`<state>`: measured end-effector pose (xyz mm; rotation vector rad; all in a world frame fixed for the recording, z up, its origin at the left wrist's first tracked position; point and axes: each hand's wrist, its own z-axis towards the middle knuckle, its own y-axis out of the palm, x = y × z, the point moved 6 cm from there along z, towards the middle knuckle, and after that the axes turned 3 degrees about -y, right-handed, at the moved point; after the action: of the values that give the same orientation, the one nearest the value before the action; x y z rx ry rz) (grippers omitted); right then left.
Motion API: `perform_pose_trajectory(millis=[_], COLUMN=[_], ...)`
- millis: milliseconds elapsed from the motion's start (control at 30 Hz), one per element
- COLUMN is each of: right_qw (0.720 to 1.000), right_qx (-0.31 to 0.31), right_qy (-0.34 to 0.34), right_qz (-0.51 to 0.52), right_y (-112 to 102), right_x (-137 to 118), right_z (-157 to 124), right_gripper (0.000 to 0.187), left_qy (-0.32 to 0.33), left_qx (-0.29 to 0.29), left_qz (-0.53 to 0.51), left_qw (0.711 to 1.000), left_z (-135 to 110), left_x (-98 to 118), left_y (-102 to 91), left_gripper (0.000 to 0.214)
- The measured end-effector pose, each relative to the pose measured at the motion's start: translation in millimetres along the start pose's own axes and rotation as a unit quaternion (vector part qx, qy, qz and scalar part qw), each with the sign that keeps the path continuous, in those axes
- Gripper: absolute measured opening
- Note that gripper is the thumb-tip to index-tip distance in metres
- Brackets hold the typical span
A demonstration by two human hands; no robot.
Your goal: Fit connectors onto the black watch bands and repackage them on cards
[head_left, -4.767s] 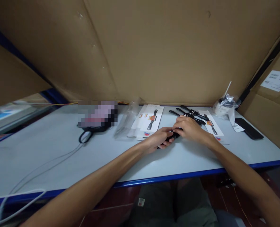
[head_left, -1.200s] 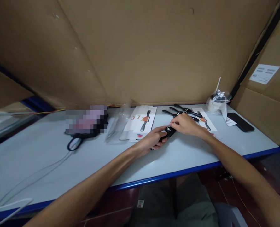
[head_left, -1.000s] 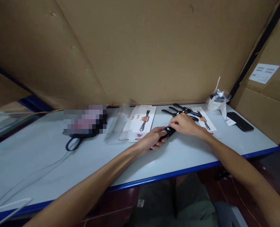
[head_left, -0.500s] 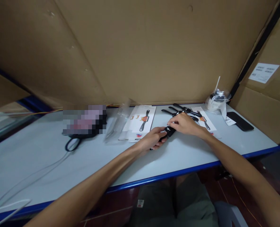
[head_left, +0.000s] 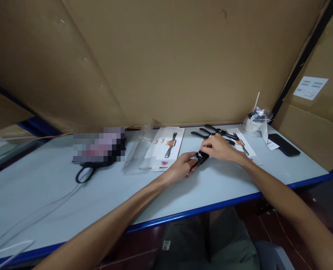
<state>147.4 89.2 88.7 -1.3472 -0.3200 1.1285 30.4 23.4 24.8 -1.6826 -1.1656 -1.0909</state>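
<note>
My left hand [head_left: 182,167] is closed around a black spokeshave [head_left: 201,158], whose middle part shows between my two hands. At the tool's upper right, my right hand [head_left: 219,147] is closed, thumb and fingertips pinched on it; what small part they grip is hidden. Just beyond my right hand lie several more black spokeshaves [head_left: 211,129], partly covered by it. White printed packages [head_left: 170,148] with a picture of such a tool lie beyond my left hand. Another printed package [head_left: 241,141] is to the right of the loose tools.
Clear plastic bags [head_left: 140,150] lie left of the packages. Further left is a blurred-out item with a black loop [head_left: 84,175]. A bagged cup with a straw [head_left: 255,122] and a black phone-like object [head_left: 284,145] are at the right. Cardboard [head_left: 166,67] walls the table's [head_left: 104,198] back.
The view has shifted slightly. Both hands stay on the spokeshave, which seems a little turned, and its lower end no longer shows below my left hand.
</note>
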Motion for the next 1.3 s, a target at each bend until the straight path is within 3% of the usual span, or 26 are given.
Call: perform_pose_trajectory(millis=[433, 567, 667, 867, 1300], right_qw=[1.000, 0.998, 0.997, 0.999, 0.998], right_qx=[0.014, 0.042, 0.012, 0.022, 0.021], right_qy=[0.009, -0.009, -0.044, -0.049, 0.021], right_qz=[0.001, 0.039, 0.062, 0.004, -0.047], right_y=[-2.6, -7.8, -5.3, -5.1, -3.9], right_x=[-1.2, -4.7, -9.9, -11.2, -6.0], right_z=[-1.6, -2.7, -3.2, -3.2, -3.7], right_gripper=[0.025, 0.024, 0.023, 0.025, 0.025], left_qy=[0.076, 0.069, 0.056, 0.056, 0.039], left_qx=[0.038, 0.038, 0.038, 0.029, 0.040], left_qz=[0.081, 0.074, 0.069, 0.057, 0.064], left_qw=[0.993, 0.994, 0.995, 0.996, 0.996], left_z=[0.5, -0.3, -0.1, 0.8, -0.6], left_x=[9.0, 9.6, 8.9, 8.2, 10.4], left_y=[-0.2, -0.6, -0.8, 0.3, 0.6], left_gripper=[0.011, 0.009, 0.007, 0.007, 0.009])
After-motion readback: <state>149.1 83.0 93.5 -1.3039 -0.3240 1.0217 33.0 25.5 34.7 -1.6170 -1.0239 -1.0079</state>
